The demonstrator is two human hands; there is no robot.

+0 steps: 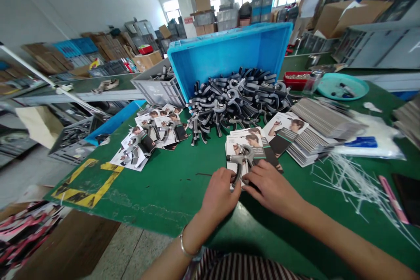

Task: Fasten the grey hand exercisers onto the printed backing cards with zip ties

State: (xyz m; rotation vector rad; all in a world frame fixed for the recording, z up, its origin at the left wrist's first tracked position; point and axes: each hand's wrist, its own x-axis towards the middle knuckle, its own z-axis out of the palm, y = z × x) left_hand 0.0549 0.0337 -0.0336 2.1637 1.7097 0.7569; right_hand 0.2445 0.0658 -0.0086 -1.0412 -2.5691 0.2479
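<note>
Your grey spring grip [241, 162] lies at the near middle of the green table [170, 179], on top of a stack of printed cards [260, 142], its metal coil toward the far side. The fingers and thumb of your left hand [219, 192] are closed around the near end of its left handle. Your right hand [274, 188] has its fingers curled at the right handle; you cannot tell from here whether they pinch the handle or just press on the card. Just right of the stack rests a loose card [282, 133], and beyond it a pile of cards [318, 124]. To your left, more grips lie on spread cards [141, 142]. On the far side, a heap of grips [229, 103] spills from a tipped blue crate [226, 50]. White ties [357, 183] lie scattered at the near right.
</note>
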